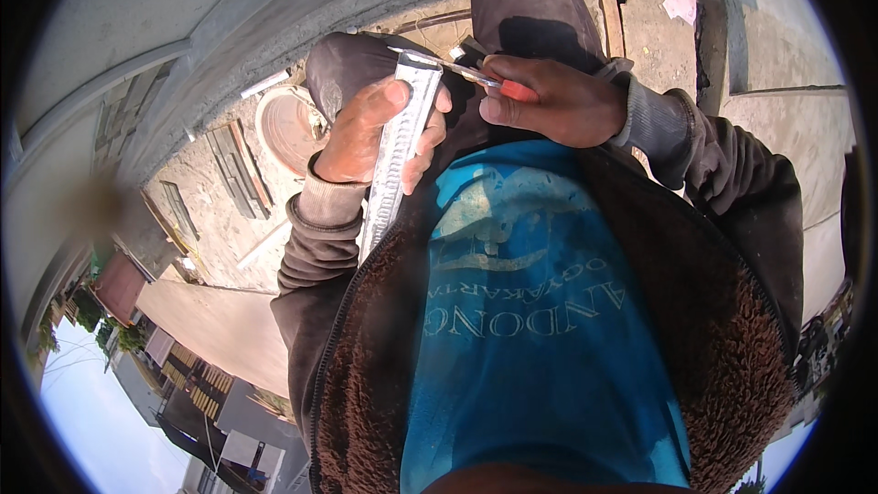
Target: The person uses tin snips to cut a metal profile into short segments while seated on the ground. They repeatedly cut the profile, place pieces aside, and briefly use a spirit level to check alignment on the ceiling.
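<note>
My left hand (358,135) is closed around a long, silvery metal channel (401,151) with a ribbed face. The channel slants from its upper end in front of my knees down to my jacket, where its lower end is hidden. My right hand (562,102) grips red-handled metal snips (519,91). Their thin jaws reach left to the channel's upper end and appear to touch it; whether they are closed on the metal is too small to tell.
A round, dusty basin (285,128) lies on the ground left of my knee. Beside it are long grey strips (236,169). A pale pink scrap (679,4) lies at the upper right, near a concrete wall (777,37).
</note>
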The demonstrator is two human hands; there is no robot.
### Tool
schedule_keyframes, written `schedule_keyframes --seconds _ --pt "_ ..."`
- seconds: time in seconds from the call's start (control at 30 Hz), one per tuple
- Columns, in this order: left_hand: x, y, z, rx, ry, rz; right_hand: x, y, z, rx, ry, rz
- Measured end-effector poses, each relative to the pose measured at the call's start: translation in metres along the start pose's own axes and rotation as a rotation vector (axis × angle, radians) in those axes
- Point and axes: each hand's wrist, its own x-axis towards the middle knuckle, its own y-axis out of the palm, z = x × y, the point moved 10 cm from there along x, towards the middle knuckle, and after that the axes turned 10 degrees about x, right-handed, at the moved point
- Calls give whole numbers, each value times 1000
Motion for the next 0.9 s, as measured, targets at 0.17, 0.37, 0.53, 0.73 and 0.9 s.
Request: schedule_keyframes --seconds 0.17,0.37,0.53,0.73,0.9 --pt "-4 -1 2 5 -31 -1 -1 6 1 117 39 -12" --pt "-10 -1 -7 222 -29 -52 -1 -6 4 62 -123 -202" --pt "-13 -9 -17 181 6 -86 -10 -7 -9 141 -113 -227" --pt "-13 -12 -12 229 -17 -146 -4 -3 -7 89 -72 -193" --pt "-14 -15 -13 217 -7 -133 -8 -4 -10 73 -12 -244"
